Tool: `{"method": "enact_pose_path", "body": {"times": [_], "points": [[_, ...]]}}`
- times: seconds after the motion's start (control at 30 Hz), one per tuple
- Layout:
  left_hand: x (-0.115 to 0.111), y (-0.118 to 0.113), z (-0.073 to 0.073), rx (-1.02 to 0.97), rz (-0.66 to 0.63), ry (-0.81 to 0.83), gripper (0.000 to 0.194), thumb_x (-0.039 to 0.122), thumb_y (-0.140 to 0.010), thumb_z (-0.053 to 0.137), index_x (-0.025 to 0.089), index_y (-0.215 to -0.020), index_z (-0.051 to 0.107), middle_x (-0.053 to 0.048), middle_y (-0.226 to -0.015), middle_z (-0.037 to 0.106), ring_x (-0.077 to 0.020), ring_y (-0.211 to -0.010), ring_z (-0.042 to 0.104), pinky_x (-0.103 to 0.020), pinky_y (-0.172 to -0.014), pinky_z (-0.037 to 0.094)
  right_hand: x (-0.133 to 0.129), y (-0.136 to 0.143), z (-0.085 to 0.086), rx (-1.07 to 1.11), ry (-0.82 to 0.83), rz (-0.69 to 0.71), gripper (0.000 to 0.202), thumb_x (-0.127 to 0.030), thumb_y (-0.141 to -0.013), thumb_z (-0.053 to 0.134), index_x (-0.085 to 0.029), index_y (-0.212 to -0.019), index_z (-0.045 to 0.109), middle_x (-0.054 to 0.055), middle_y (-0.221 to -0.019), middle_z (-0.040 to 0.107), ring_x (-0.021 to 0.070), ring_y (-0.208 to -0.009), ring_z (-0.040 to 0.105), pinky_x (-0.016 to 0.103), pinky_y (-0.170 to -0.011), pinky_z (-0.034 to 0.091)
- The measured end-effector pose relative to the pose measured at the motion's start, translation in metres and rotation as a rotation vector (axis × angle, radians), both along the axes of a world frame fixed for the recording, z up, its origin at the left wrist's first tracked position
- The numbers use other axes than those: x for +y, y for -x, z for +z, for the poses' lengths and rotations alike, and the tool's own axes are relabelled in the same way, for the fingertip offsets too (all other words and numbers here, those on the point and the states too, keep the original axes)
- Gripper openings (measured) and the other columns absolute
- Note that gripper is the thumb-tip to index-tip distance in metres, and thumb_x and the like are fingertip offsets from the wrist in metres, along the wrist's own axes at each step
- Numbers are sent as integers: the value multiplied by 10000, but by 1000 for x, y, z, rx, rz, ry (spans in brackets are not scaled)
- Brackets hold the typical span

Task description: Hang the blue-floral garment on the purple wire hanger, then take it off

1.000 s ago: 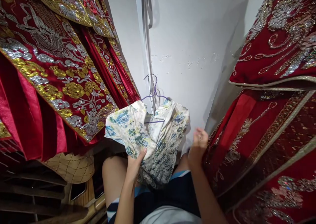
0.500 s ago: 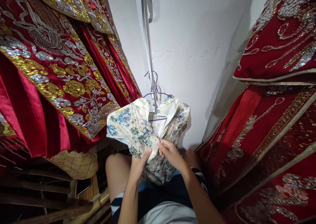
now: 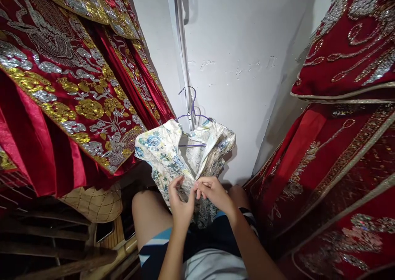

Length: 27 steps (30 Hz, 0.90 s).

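A white garment [image 3: 160, 142] with a blue and green floral print hangs on a purple hanger [image 3: 193, 111] in front of the wall, its neckline open in a V. My right hand [image 3: 212, 192] pinches the cloth at the bottom of the V. Beside it, my left hand [image 3: 181, 198] lies against the garment front, thumb and fingers apart, the thumb tip close to the right fingertips. The lower part of the garment hangs between my knees, partly behind my hands.
Red embroidered garments hang at the left [image 3: 92, 107] and right [image 3: 308, 148]. A metal pole [image 3: 182, 45] runs down the pale wall [image 3: 240, 33]. Low on the left are a quilted cream pad [image 3: 92, 204], wooden slats and a phone [image 3: 105, 230].
My left hand has let go of the cloth edge, and its fingers have come round to the front, nearer my right hand. The garment's neckline has spread wider.
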<state>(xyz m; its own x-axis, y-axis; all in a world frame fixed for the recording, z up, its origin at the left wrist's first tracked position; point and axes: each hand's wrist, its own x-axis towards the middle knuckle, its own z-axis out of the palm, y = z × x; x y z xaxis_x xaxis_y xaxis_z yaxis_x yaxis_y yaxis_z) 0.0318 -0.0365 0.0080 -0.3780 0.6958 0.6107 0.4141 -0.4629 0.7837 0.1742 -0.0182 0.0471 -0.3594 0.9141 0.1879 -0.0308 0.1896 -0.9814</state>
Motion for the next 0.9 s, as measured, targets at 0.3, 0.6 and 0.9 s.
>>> {"method": "enact_pose_path", "body": {"times": [0.3, 0.6, 0.9], "points": [[2, -13, 3, 153, -274, 116, 96, 238, -904, 555, 227, -815, 591, -26, -778, 598, -203, -753, 573, -304, -712, 439, 17, -5, 31, 214, 137, -60, 250, -378, -801, 626, -148, -759, 714, -4, -493, 612, 88, -397, 398, 225, -421, 293], [3, -14, -3, 301, -379, 204, 158, 204, -898, 524, 222, -742, 505, -20, -750, 552, -191, -701, 532, -288, -651, 397, 65, -10, 131, 395, -73, -253, 220, -342, -767, 668, -134, -705, 699, -3, -496, 577, 64, -408, 386, 210, -395, 251], [24, 0, 88, 200, -339, 33, 299, 304, -976, 538, 211, -1260, 552, -14, -845, 663, -166, -776, 623, -287, -776, 477, 47, -9, 120, 249, -208, -187, 223, -355, -869, 588, -168, -791, 682, -27, -508, 596, 80, -415, 438, 209, -425, 289]]}}
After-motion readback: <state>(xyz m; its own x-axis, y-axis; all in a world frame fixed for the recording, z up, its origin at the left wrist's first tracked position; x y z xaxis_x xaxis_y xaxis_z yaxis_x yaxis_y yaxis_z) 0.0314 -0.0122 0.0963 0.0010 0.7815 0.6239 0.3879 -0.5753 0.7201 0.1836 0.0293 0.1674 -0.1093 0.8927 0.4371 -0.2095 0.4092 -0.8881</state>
